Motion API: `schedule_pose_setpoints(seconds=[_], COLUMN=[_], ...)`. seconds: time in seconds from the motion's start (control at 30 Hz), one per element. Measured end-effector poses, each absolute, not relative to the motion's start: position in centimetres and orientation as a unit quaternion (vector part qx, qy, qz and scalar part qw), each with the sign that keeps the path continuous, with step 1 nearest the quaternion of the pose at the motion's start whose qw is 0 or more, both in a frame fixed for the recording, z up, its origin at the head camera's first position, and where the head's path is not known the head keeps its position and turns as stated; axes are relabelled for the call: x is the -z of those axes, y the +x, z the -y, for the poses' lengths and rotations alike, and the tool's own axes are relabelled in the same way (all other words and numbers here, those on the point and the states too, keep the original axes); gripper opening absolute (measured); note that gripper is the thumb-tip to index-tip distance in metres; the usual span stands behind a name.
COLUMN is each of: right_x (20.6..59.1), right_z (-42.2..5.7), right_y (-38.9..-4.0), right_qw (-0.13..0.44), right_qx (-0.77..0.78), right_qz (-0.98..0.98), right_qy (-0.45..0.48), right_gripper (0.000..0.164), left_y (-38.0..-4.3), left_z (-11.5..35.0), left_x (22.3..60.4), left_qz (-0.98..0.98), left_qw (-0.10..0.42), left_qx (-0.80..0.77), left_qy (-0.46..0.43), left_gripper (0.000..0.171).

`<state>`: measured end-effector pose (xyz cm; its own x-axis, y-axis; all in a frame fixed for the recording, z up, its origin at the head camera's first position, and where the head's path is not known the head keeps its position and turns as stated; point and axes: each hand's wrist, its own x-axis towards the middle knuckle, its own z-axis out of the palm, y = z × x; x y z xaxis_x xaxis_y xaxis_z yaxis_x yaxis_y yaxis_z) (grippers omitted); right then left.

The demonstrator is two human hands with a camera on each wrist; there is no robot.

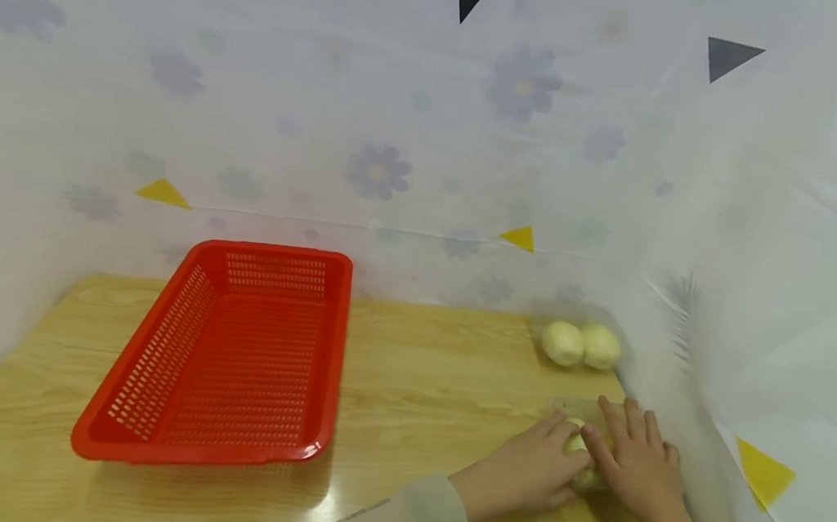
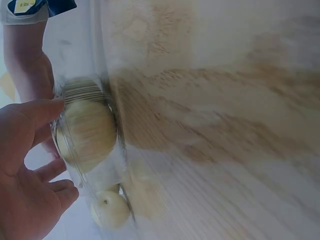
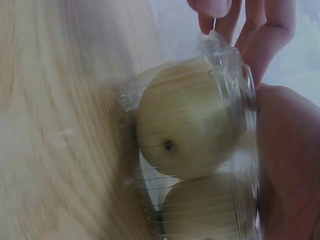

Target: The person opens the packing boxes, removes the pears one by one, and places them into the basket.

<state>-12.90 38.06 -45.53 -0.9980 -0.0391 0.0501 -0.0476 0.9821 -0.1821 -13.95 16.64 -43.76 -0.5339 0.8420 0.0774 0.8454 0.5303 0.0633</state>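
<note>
Head view: clear box (image 1: 580, 407) beneath fingers (image 1: 613, 420); fruit (image 1: 575, 443) inside.

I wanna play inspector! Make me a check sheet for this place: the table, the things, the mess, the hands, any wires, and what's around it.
Surface: wood-grain table, with a shiny glare spot near the front.
Job's things: clear plastic box at the right, with round pale-yellow fruits inside; the kind of fruit is unclear.
Farther back: two more pale fruits, side by side.
On the left: red plastic basket, upright, with slotted sides.
Clutter: nothing seen.
Hands: left hand and right hand are both at the box.
Cables: nothing seen.
Surroundings: pale flower-print covering with yellow triangles and dark triangles.
</note>
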Motion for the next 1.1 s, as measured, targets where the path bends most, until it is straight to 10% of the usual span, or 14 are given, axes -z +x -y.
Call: schedule_pose_setpoints(seconds=[1.1], right_x=[45.2], right_z=[-28.5], right_y=[-15.4], right_qw=[0.014], right_qx=[-0.093], right_qz=[0.994], right_qy=[0.057], right_gripper=[0.075], left_y=[-14.5], left_z=[-9.7], left_x=[45.2], left_qz=[0.905], left_qw=[0.042], left_qx=[0.191], left_qy=[-0.378], left_gripper=[0.036])
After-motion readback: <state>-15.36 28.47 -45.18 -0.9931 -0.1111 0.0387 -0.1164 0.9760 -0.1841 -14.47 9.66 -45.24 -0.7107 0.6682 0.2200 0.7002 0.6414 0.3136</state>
